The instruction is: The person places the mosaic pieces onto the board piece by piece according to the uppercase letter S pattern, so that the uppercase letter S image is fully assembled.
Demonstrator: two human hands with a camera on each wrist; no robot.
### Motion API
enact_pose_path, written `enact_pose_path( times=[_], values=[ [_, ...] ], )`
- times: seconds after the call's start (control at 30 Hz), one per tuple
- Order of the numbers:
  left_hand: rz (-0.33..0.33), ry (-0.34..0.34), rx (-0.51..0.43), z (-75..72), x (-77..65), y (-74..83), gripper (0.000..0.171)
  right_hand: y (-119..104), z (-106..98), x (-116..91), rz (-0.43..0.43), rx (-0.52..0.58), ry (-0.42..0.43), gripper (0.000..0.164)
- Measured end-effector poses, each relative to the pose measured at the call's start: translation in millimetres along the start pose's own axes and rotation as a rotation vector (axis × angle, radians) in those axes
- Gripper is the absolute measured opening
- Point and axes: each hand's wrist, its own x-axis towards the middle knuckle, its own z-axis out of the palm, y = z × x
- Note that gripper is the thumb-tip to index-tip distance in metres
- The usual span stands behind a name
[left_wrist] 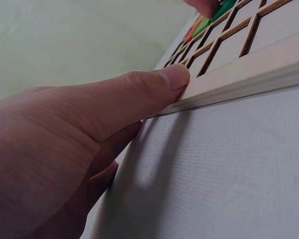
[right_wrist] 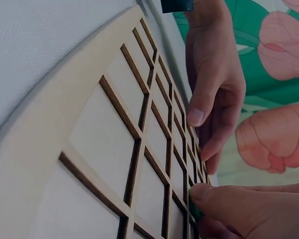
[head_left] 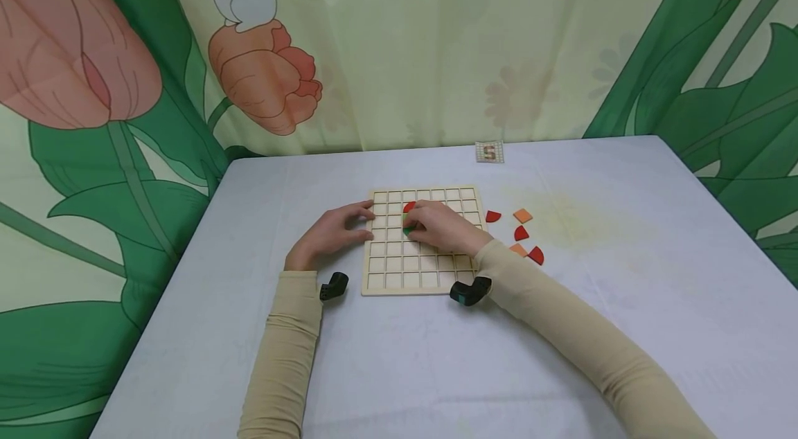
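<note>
A wooden grid board (head_left: 386,282) lies flat on the table. My left hand (head_left: 337,230) rests at its left edge, the thumb (left_wrist: 175,77) lying on the rim in the left wrist view. Over the upper middle of the grid, my right hand (head_left: 445,226) pinches a dark green piece (head_left: 407,231) down at a cell; its fingers hide most of the piece. In the cells just beyond sit a red piece (head_left: 409,206) and a light green piece (left_wrist: 201,26), both partly covered by the right hand in the head view.
Right of the board lie several loose pieces: red quarter-circles (head_left: 521,233) and orange squares (head_left: 523,215). A small card (head_left: 489,151) with a grid pattern lies at the table's far edge. Behind the white-covered table (head_left: 386,370) hangs a flower-printed curtain (head_left: 399,44).
</note>
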Motion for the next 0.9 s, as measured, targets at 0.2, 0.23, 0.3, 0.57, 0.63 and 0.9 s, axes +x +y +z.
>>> enact_pose_path(
  times=[0.2,0.23,0.3,0.57,0.63,0.9],
  values=[
    [-0.007,-0.001,0.005,-0.1,-1.2,0.8,0.037,-1.3,0.5,-0.9,-0.008,-0.015,0.014,0.015],
    [-0.006,0.0,0.004,-0.2,-1.2,0.7,0.037,-1.4,0.4,-1.2,-0.011,-0.017,0.015,0.015],
    [-0.008,-0.001,0.002,-0.2,-1.1,0.7,0.037,-1.7,0.1,-1.6,-0.016,-0.015,0.019,0.015],
    [-0.007,0.005,-0.006,0.1,-0.4,-0.2,0.036,-1.4,0.8,-1.7,-0.02,-0.011,0.037,0.015],
    [-0.007,0.006,-0.006,0.1,-0.6,0.2,0.036,-1.4,1.0,-1.8,-0.023,-0.014,0.042,0.014],
    [-0.005,0.001,0.005,0.5,-0.8,1.4,0.035,-0.2,2.1,-1.8,-0.018,-0.004,0.051,0.013]
  ],
)
